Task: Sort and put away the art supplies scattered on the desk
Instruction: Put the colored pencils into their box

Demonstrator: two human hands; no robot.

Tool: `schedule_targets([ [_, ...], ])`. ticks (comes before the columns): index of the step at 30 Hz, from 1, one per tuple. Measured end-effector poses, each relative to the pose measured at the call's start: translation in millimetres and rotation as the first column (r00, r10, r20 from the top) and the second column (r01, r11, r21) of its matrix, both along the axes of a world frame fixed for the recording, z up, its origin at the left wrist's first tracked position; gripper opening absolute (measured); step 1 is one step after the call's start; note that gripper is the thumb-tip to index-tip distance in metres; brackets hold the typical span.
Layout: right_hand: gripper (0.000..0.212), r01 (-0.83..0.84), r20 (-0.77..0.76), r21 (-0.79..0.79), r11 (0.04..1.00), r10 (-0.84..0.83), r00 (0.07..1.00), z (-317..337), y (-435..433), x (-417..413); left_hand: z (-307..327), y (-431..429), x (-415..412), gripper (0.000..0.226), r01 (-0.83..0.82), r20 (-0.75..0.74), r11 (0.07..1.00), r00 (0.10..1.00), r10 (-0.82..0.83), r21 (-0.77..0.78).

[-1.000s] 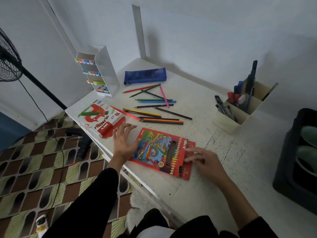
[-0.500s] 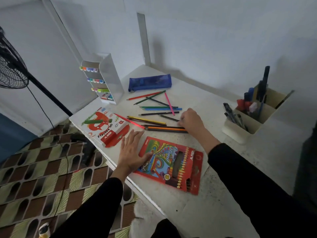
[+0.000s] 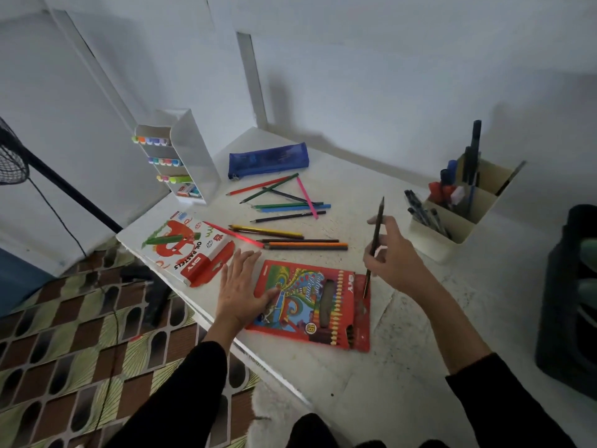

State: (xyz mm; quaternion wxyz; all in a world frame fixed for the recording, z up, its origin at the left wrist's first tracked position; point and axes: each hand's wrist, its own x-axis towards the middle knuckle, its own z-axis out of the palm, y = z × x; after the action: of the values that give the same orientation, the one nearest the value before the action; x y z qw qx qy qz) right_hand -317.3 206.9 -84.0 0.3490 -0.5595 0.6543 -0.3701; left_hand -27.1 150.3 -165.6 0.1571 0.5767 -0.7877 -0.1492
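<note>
A: Change noted. Half a second back the right hand (image 3: pixel 392 257) was down among the loose pencils (image 3: pixel 290 221); now it is raised over the box (image 3: pixel 311 302) with one dark pencil (image 3: pixel 374 245) pinched between thumb and fingers, point down near the box's right end.

B: Left hand (image 3: pixel 240 294)?

A: As before: flat, fingers spread, palm on the box's left edge, holding nothing. Judged to be steadying the box.

B: Meaning for the task?

A: First pencil seems lifted for boxing. Roughly a dozen others lie on the desk (image 3: pixel 371 376), between the box and the blue pouch (image 3: pixel 268 160). Sorting looks barely begun.

B: Unclear items?

A: Whether the pencil tip touches the box or hangs just above it: cannot tell. The box's open end is dim, so how full it is stays unknown. The pastel box (image 3: pixel 189 250) hangs near the desk edge; its contents are hidden. The dark bin (image 3: pixel 568 302) at right is cut off by the frame.
</note>
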Motion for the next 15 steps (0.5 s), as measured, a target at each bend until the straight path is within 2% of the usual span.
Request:
schedule_targets([
  [3, 0.01, 0.177, 0.193, 0.001, 0.984, -0.174, 0.966, -10.9, 26.5, -0.1, -1.4, -0.5, 1.0, 0.094, 0.032, 0.006, 0.999, 0.999, -0.032, -0.007],
  [5, 0.019, 0.32, 0.309, -0.026, 0.947, -0.297, 0.904, -18.5, 40.1, 5.1, -2.8, -1.4, 3.8, 0.092, 0.023, 0.004, 1.0, 1.0, -0.023, -0.02],
  [7, 0.026, 0.405, 0.356, -0.037, 0.914, -0.367, 0.86, -26.4, 49.1, 11.7, -2.6, -3.2, 6.1, 0.092, -0.002, 0.038, 1.0, 0.999, 0.003, -0.03],
  [10, 0.017, 0.514, 0.436, -0.011, 0.858, -0.459, 0.774, -35.3, 57.1, 22.0, -2.3, -1.0, 9.5, 0.075, -0.071, 0.117, 0.997, 0.99, 0.075, -0.042],
  [12, 0.009, 0.565, 0.512, -0.005, 0.825, -0.483, 0.71, -36.2, 58.5, 25.4, -2.3, 0.9, 13.3, 0.07, -0.115, 0.118, 0.993, 0.986, 0.119, -0.04],
  [15, 0.019, 0.594, 0.553, 0.022, 0.804, -0.505, 0.663, -35.4, 57.9, 28.0, -2.6, 0.4, 22.8, 0.07, -0.152, 0.134, 0.988, 0.979, 0.156, -0.039],
])
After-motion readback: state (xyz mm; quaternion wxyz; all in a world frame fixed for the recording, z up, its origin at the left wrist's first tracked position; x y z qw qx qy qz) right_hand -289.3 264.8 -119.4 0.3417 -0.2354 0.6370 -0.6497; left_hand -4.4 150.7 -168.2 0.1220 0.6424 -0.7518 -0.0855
